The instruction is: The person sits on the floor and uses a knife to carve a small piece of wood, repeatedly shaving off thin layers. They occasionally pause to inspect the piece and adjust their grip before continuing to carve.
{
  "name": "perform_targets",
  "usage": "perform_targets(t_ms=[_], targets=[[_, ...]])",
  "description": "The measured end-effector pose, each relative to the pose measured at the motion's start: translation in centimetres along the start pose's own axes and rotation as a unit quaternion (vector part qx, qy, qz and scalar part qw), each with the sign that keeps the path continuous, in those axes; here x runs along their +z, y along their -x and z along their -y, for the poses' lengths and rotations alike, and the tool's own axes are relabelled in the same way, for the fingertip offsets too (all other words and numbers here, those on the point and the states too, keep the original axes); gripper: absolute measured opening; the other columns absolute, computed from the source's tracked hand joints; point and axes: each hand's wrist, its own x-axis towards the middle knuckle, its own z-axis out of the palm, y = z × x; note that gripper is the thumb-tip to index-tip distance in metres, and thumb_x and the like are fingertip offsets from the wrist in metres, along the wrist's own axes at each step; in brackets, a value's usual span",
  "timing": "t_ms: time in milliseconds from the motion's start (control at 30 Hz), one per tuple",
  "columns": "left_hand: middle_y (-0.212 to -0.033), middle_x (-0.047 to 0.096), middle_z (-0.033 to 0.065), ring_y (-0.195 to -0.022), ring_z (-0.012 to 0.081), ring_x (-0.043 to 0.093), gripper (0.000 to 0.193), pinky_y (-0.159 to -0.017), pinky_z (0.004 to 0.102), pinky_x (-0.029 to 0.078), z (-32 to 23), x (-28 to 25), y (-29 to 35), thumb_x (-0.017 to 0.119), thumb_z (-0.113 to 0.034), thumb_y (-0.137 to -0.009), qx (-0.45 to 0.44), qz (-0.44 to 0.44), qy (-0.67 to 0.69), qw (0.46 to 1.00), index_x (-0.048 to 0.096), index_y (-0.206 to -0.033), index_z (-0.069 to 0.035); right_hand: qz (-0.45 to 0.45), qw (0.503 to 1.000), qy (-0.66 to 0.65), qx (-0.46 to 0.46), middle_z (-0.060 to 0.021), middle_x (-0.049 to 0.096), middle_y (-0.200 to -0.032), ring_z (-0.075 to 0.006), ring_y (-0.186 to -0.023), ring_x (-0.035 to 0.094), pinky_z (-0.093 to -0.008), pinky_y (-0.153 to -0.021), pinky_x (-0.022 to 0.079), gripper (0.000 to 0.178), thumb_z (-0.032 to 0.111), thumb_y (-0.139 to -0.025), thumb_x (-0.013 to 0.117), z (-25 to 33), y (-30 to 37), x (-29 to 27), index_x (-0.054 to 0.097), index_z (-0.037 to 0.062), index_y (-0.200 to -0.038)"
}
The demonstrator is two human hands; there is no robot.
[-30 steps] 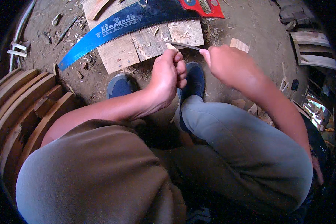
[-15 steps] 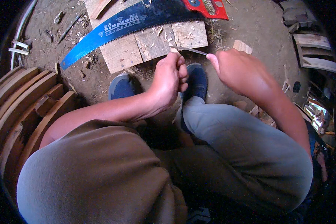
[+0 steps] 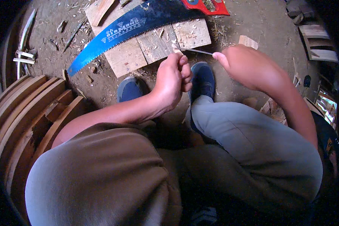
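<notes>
My left hand (image 3: 174, 75) is closed around a small piece of pale wood (image 3: 176, 50), whose tip shows above the thumb. A thin knife blade (image 3: 196, 50) rests against that tip. Its handle is hidden inside my closed right hand (image 3: 246, 67), a little to the right. Just beyond my hands lies a low platform of wooden boards (image 3: 154, 46) strewn with shavings. Across it lies a large curved saw with a blue blade (image 3: 121, 29) and a red handle (image 3: 217, 8).
Several curved wooden pieces (image 3: 30, 109) are stacked beside my left arm. My shoes (image 3: 203, 78) stand on a dirt floor scattered with chips. An offcut (image 3: 248, 41) lies beyond my right hand, and more curved wood (image 3: 318, 43) is at the far right.
The whole view has shifted slightly, so the scene sits a little farther right. Both hands keep nearly the same pose, with the blade still at the wood's tip.
</notes>
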Motion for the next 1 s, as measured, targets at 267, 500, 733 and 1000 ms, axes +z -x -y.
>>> perform_targets(t_ms=[267, 500, 733, 1000], targets=[[-0.055, 0.027, -0.0027, -0.049, 0.0115, 0.025, 0.023, -0.044, 0.0291, 0.02, 0.2, -0.2, 0.1, 0.035, -0.03, -0.093, 0.003, -0.015, 0.026, 1.0, 0.036, -0.075, -0.017, -0.104, 0.994, 0.021, -0.039, -0.0227, 0.065, -0.078, -0.04, -0.077, 0.064, -0.047, -0.072, 0.051, 0.044, 0.034, -0.1, 0.04, 0.3, 1.1, 2.6, 0.062, -0.0006, -0.084], [-0.056, 0.023, -0.0049, -0.052, 0.0102, 0.024, 0.024, -0.045, 0.0281, 0.018, 0.5, -0.7, 0.2, 0.037, -0.031, -0.094, 0.003, -0.003, 0.035, 0.999, 0.034, -0.073, -0.019, -0.157, 0.987, 0.031, -0.026, -0.0199, 0.066, -0.073, -0.0352, -0.069, 0.067, -0.0449, -0.059, 0.053, 0.038, 0.032, -0.099, 0.044, 0.6, 0.6, 4.8, 0.059, 0.0004, -0.086], [-0.054, 0.025, -0.0037, -0.049, 0.0106, 0.023, 0.023, -0.043, 0.0281, 0.017, 0.4, -0.3, -0.1, 0.035, -0.03, -0.095, 0.009, 0.012, 0.037, 0.999, 0.036, -0.075, -0.018, -0.135, 0.991, 0.01, -0.016, -0.0213, 0.066, -0.076, -0.038, -0.072, 0.066, -0.0467, -0.063, 0.053, 0.045, 0.035, -0.098, 0.044, 0.0, 0.7, 3.9, 0.064, -0.0009, -0.082], [-0.054, 0.031, -0.0045, -0.05, 0.01, 0.028, 0.024, -0.045, 0.0269, 0.023, 0.7, -0.9, -0.5, 0.035, -0.037, -0.099, 0.004, 0.057, -0.012, 0.998, 0.045, -0.091, -0.016, -0.047, 0.999, -0.013, -0.003, -0.0258, 0.064, -0.081, -0.044, -0.078, 0.063, -0.0504, -0.071, 0.05, 0.049, 0.038, -0.099, 0.04, -0.7, 0.7, 2.2, 0.067, -0.0011, -0.083]])
